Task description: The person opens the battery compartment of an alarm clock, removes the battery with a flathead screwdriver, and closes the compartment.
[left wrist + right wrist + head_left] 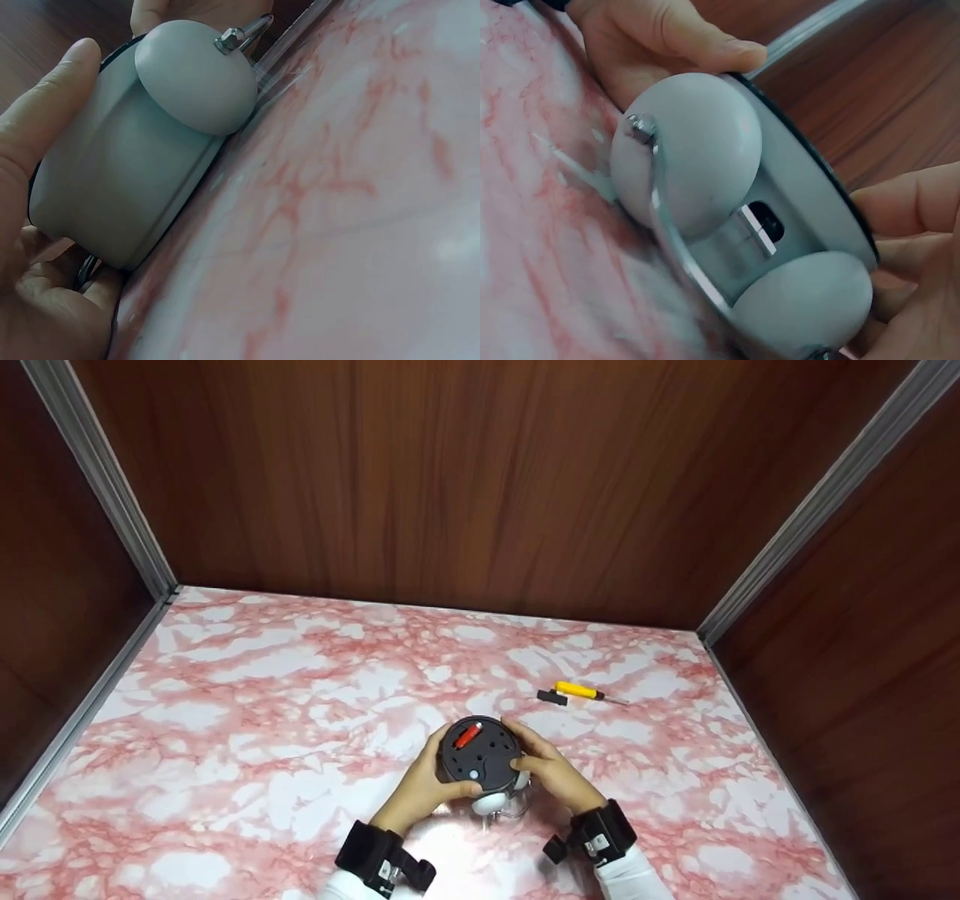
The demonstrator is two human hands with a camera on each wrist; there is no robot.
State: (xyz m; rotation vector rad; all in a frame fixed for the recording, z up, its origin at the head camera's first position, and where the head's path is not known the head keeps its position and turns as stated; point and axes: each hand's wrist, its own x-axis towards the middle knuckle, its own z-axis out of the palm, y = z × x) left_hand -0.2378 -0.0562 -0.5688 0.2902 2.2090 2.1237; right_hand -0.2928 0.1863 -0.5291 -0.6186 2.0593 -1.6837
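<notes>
A twin-bell alarm clock has its black back turned up toward me and its bells toward my body. A red battery shows in the slot on that back. My left hand grips the clock's left side, thumb along the near rim. On the opposite side my right hand holds the rim between thumb and fingers. The right wrist view shows the metal handle and the small hammer between the bells. In the left wrist view, the pale casing is close to the tabletop; contact is unclear.
Beyond the clock, to the right, a small black battery cover lies beside a yellow-handled screwdriver. Brown wood-grain panels with metal edge strips wall in the back and both sides of the marbled table.
</notes>
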